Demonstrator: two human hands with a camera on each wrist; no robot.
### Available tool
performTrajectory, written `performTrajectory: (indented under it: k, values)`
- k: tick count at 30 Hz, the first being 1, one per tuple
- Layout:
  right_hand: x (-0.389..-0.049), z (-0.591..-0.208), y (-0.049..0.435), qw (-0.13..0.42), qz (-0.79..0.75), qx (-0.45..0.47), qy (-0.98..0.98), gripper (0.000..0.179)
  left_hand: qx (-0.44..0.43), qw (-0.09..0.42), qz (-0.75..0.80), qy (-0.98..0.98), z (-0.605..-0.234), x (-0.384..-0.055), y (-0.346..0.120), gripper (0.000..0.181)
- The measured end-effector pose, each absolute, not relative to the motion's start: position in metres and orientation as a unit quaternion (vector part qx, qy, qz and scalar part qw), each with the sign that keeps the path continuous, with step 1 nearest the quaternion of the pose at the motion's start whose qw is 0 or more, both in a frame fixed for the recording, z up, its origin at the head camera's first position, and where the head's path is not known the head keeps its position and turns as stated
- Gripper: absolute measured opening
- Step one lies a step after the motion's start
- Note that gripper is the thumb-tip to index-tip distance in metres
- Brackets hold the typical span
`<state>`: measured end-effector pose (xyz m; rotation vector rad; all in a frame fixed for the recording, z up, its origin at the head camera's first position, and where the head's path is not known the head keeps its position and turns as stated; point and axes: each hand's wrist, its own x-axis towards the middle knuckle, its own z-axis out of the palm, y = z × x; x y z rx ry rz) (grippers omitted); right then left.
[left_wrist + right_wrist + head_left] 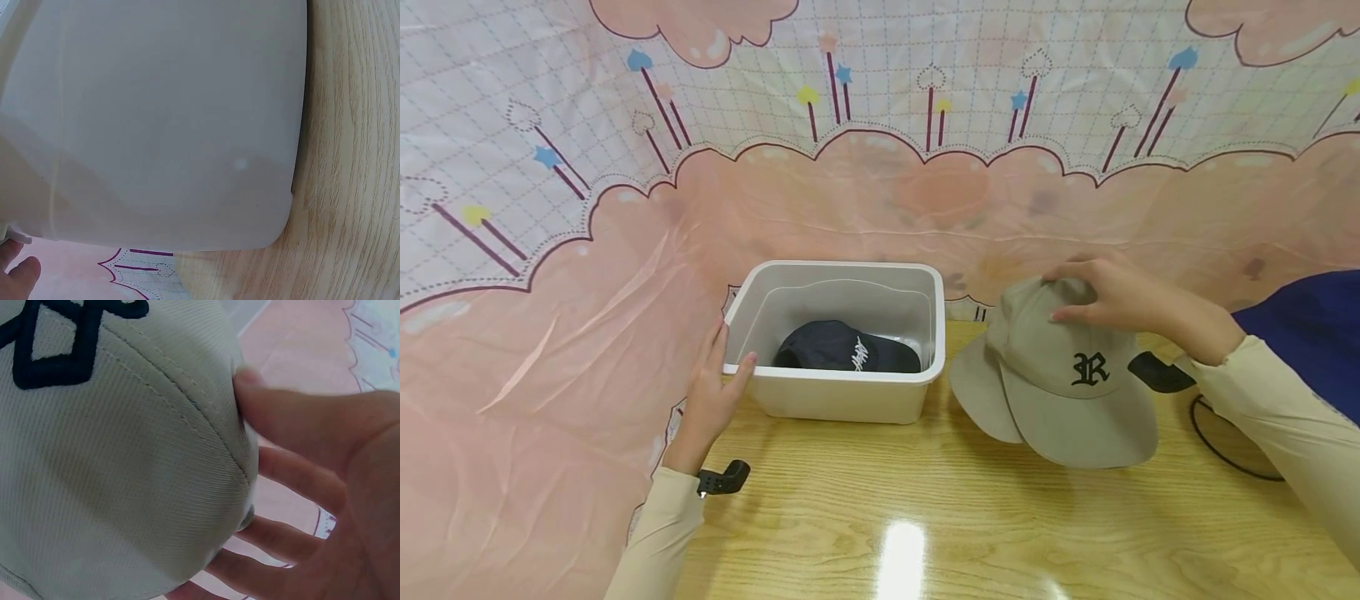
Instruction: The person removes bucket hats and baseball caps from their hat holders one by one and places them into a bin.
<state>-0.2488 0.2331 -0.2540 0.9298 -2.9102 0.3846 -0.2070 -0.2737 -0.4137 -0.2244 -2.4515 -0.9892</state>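
My left hand (710, 404) holds the front left corner of a white plastic bin (838, 396), with the thumb tip at the front rim. Its outer wall (162, 125) fills most of the left wrist view. Inside the bin lies a dark cap (820, 343) with white lettering. To the right of the bin, my right hand (1108, 296) grips the crown of a beige cap (1045, 358) marked with a black R. The thumb (300, 419) presses into the fabric in the right wrist view. Partly behind it is a second beige cap (981, 392); whether the hand holds that one too, I cannot tell.
The bin stands on a wooden table (820, 500) against a pink patterned cloth (820, 200). Dark blue fabric (1311, 333) lies at the far right, with a black cable (1217, 450) near it. Each wrist carries a small black camera, the left one (726, 477) plainly seen.
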Motion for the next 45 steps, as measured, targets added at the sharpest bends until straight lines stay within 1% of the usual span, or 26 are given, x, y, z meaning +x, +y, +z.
performTrajectory:
  k: [5, 11, 14, 19, 22, 31, 33, 38, 40, 42, 45]
  values:
    - [-0.248, -0.256, 0.232, 0.038, 0.136, 0.299, -0.944, 0.045, -0.085, 0.243, -0.364, -0.895, -0.414, -0.207, -0.274, 0.070]
    - [-0.249, -0.260, 0.232, 0.060, 0.143, 0.285, -0.946, 0.040, -0.088, 0.242, -0.362, -0.896, -0.416, -0.209, -0.275, 0.070]
    - [-0.249, -0.261, 0.231, 0.085, 0.151, 0.293, -0.940, 0.034, -0.089, 0.244, -0.362, -0.895, -0.417, -0.210, -0.276, 0.070]
    - [-0.253, -0.263, 0.231, 0.143, 0.162, 0.311, -0.925, 0.023, -0.089, 0.244, -0.363, -0.895, -0.417, -0.210, -0.275, 0.070]
    - [-0.256, -0.263, 0.231, 0.162, 0.164, 0.317, -0.920, 0.020, -0.087, 0.243, -0.363, -0.895, -0.416, -0.209, -0.274, 0.070]
    - [-0.259, -0.264, 0.233, 0.155, 0.166, 0.314, -0.922, 0.017, -0.087, 0.247, -0.363, -0.894, -0.416, -0.209, -0.272, 0.070]
    - [-0.257, -0.265, 0.234, 0.147, 0.155, 0.305, -0.928, 0.021, -0.086, 0.245, -0.363, -0.895, -0.417, -0.210, -0.272, 0.070]
    - [-0.241, -0.266, 0.233, 0.109, 0.101, 0.275, -0.950, 0.043, -0.086, 0.242, -0.361, -0.896, -0.417, -0.212, -0.272, 0.070]
    - [-0.237, -0.267, 0.232, 0.096, 0.088, 0.269, -0.954, 0.049, -0.085, 0.242, -0.362, -0.896, -0.417, -0.213, -0.272, 0.070]
    - [-0.236, -0.268, 0.231, 0.088, 0.089, 0.268, -0.955, 0.050, -0.085, 0.243, -0.363, -0.896, -0.416, -0.214, -0.272, 0.070]
    - [-0.239, -0.270, 0.231, 0.099, 0.103, 0.272, -0.952, 0.046, -0.083, 0.243, -0.363, -0.896, -0.416, -0.216, -0.272, 0.070]
